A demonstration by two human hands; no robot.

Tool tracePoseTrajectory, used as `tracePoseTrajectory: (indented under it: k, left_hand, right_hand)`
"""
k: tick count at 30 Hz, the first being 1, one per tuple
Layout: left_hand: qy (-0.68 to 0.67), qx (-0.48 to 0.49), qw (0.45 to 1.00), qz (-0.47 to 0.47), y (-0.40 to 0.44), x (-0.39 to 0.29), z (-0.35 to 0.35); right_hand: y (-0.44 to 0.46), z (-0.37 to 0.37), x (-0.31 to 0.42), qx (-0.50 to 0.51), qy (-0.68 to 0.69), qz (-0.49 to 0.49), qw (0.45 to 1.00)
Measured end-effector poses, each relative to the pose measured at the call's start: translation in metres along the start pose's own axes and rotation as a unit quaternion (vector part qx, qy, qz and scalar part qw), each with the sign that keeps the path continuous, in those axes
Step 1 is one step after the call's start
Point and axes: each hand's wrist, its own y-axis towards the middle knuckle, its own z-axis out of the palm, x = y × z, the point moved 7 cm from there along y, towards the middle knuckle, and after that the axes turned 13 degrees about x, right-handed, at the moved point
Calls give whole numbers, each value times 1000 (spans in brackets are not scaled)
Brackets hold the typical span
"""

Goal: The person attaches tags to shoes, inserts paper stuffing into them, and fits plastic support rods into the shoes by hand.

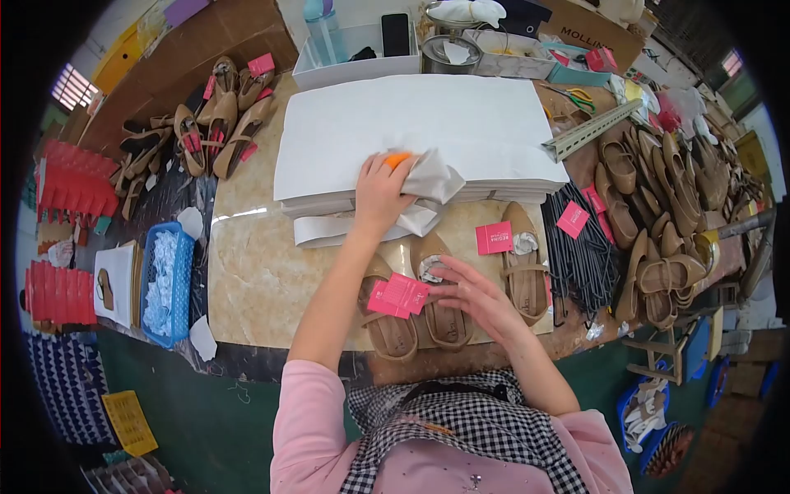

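Note:
My left hand (381,196) is closed on a crumpled sheet of white paper (432,178), at the front edge of a thick stack of white paper (411,123). A small orange piece (397,159) shows by its fingers; I cannot tell what it is. Fingers apart, my right hand (477,300) hovers at a tan flat shoe (450,328); whether it touches is unclear. That shoe has paper wadded in its toe. Beside it lies a matching shoe (388,336), with pink tags (401,295) over the pair. Another tan shoe (525,284) rests to the right, near a pink tag (494,238).
Black rods (583,255) and many tan shoes (658,206) crowd the right side. A metal angle bar (592,132) and scissors (580,99) lie behind. At the back stands a white tray (354,72). A blue basket (188,284) of crumpled paper is on the left.

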Motion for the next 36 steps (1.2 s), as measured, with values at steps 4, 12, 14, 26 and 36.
tracePoseTrajectory:
  k: [4,12,14,26,36]
  left_hand:
    - [-106,-12,993,-50,-18,-12,-8]
    - [101,15,993,-57,-6,-10,-38]
    - [131,10,991,-18,0,10,-19]
    - [-67,17,997,24,-37,-115,-62]
    - [-369,-143,889,-229,-113,-95,-101]
  right_hand:
    - [-6,17,6,24,107,-27,994]
    - [23,22,-8,21,180,-57,982]
    - [16,17,-15,27,159,-25,987]
    - [13,40,-5,79,323,-126,934]
    - [24,42,-15,-101,-4,-47,994]
